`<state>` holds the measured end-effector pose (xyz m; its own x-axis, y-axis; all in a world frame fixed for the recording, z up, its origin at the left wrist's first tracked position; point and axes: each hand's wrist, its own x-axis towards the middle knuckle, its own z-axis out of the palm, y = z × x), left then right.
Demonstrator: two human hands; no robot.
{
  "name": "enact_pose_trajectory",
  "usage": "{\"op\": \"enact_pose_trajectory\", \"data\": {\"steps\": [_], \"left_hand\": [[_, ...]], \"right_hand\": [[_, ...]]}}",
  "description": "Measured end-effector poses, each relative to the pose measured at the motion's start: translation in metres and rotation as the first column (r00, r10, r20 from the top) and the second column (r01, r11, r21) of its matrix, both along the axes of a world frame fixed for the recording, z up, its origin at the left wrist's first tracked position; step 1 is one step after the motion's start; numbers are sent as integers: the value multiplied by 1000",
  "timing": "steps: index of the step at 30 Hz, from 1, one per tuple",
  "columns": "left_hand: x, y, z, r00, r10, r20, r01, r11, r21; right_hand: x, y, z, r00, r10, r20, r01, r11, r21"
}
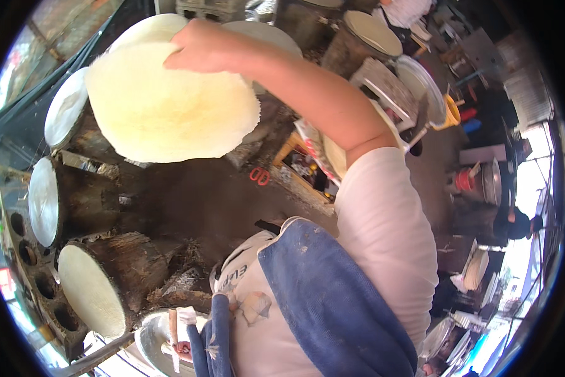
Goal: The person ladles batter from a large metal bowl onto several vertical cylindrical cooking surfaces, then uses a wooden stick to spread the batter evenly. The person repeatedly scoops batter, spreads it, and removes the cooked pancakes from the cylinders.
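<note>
My right hand [193, 49], with the arm stretched across the upper part of the head view, pinches the upper edge of a large thin round flatbread [169, 108]. The flatbread hangs in front of a round griddle [145, 30], hiding part of it. Near the bottom left, fingers that seem to be my left hand [184, 351] show beside a wooden-handled tool [173, 325], over a metal basin [153, 344]. Blue cloth hides the rest of that hand, and its grip is unclear. A pale round sheet [91, 290] covers another griddle.
Drum-like stoves with round griddles [43, 202] curve along the left. A wooden crate [303, 172] stands right of centre, near a wooden-handled implement [416, 139] and a yellow bucket [449, 113]. A person [518, 221] is at the far right.
</note>
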<state>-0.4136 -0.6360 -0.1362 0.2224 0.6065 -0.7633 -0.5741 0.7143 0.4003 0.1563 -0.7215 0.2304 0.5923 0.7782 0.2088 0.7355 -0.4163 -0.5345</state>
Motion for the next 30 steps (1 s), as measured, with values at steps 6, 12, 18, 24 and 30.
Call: {"op": "enact_pose_trajectory", "data": {"steps": [6, 12, 18, 24, 30], "left_hand": [[28, -52, -10, 991, -122, 47, 121, 992, 22], [18, -76, 0, 995, -72, 71, 66, 994, 86], [6, -80, 10, 997, -24, 71, 14, 991, 132], [-28, -88, 26, 997, 57, 55, -66, 982, 176], [-61, -82, 27, 991, 130, 40, -136, 971, 199]], "right_hand": [[22, -271, -17, 722, -31, -691, 429, 804, 411], [9, -536, -156, 371, -79, -925, 885, 333, 326], [-34, -694, -431, 160, 38, -986, 984, -89, 156], [-85, -640, -410, -51, 148, -988, 961, -262, -89], [-105, -607, -427, -120, 65, -991, 983, -132, -128]]}}
